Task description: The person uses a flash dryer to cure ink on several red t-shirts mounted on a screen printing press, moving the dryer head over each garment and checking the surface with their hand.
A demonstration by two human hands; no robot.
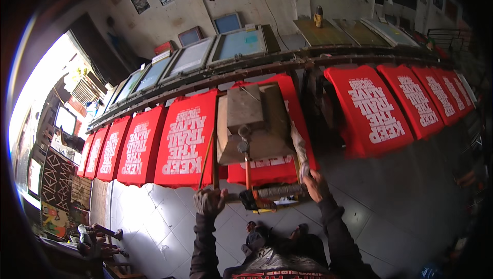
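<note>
A boxy tan metal hood (246, 127) on a wheeled-looking frame, with an orange hose (247, 176) running down its front, sits over a red shirt (275, 81) with white print. My left hand (210, 201) is closed on the left end of the frame's front bar (275, 193), below that hood. My right hand (316, 185) grips the frame's wrapped right side rail (300, 150), near the shirt's lower right corner. Some dark and yellow parts hang under the middle of the bar. The underside of the hood is hidden.
More printed red shirts (177, 104) lie on boards to both sides. Behind them runs a long rail (319, 59) with screens (239, 45) leaning along it. A person (92, 245) is at the lower left. A bright doorway is left; grey tiled floor (164, 227) shows below.
</note>
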